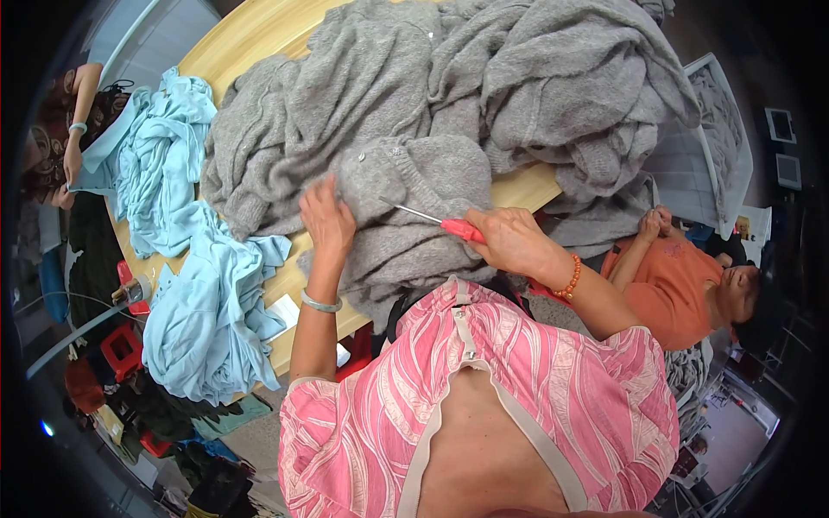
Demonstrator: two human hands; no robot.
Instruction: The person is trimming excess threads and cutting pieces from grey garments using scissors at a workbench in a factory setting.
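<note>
Right hand (515, 243) wrapped round a red-handled tool (460, 229), thin metal shaft pointing left over the grey knit garment (453, 177), near edge of the worktop (250, 43). Left hand (327, 217) at the garment's left side, fingers bent; can't tell if they pinch cloth. Grey knit pile (363, 82) beyond, light blue garments (160, 168) further left.

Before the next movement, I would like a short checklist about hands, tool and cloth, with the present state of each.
1. Right hand holds red-handled tool: ok.
2. Tool apart from left hand: ok, a gap shows.
3. Left hand firmly holding the grey garment: cannot tell, fingers blurred.
4. Tool pointing away from left hand's side: not ok, it points leftward.
5. Co-worker's hands clear of the tool: ok, off right.
</note>
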